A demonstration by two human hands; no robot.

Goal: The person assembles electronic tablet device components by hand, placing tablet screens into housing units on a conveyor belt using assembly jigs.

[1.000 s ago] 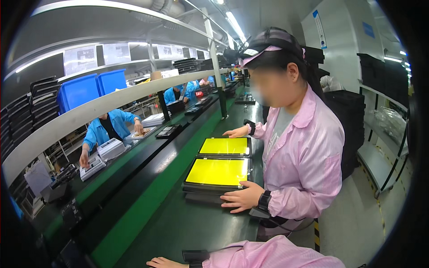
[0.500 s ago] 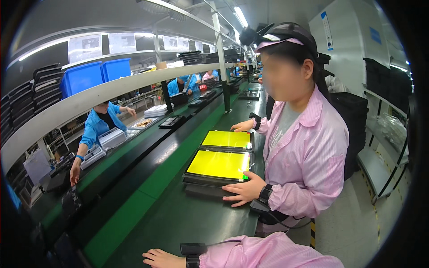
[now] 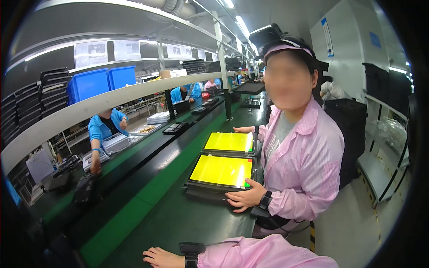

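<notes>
Blue bins (image 3: 100, 82) sit on the upper shelf, white placards (image 3: 109, 50) above them. Left hand (image 3: 163, 257) lies flat on the green bench (image 3: 178, 214), fingers loosely spread, holding nothing; right hand unseen. Nearest yellow-screened panel (image 3: 221, 171) lies flat, long axis crosswise.

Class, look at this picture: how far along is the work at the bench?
Done: two yellow panels lie flat on the green bench, one behind the other. In hand: nothing; the wearer's right hand rests empty on the bench, while a co-worker's hand touches the nearer panel. Left: not shown.
</notes>
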